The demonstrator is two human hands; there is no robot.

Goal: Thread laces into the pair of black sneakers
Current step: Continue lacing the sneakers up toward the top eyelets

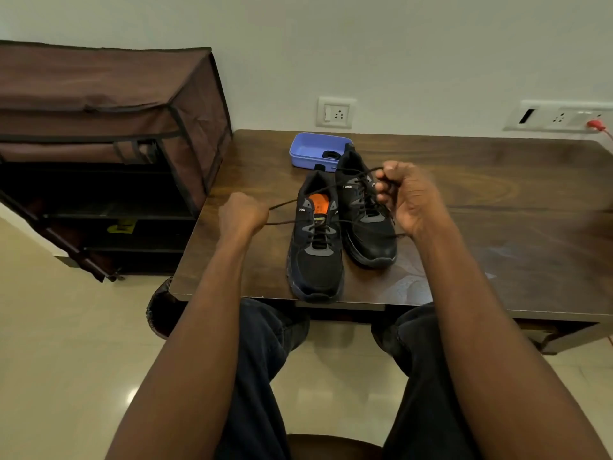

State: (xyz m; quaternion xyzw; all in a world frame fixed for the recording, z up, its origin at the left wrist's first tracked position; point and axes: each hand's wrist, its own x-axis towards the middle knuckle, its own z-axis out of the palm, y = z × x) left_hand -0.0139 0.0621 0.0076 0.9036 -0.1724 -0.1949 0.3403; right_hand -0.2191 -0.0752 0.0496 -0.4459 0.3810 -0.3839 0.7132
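Two black sneakers stand side by side on the dark wooden table, toes toward me. The left sneaker shows an orange insole, with a lace through its lower eyelets. The right sneaker stands a little farther back and looks laced. My left hand is a fist gripping one end of the black lace, pulled out to the left. My right hand pinches the other lace end above the right sneaker. Both strands are taut.
A blue plastic tray sits behind the sneakers near the wall. A brown fabric shoe rack stands left of the table. Wall sockets are above the table's back edge. My legs are under the table's front edge.
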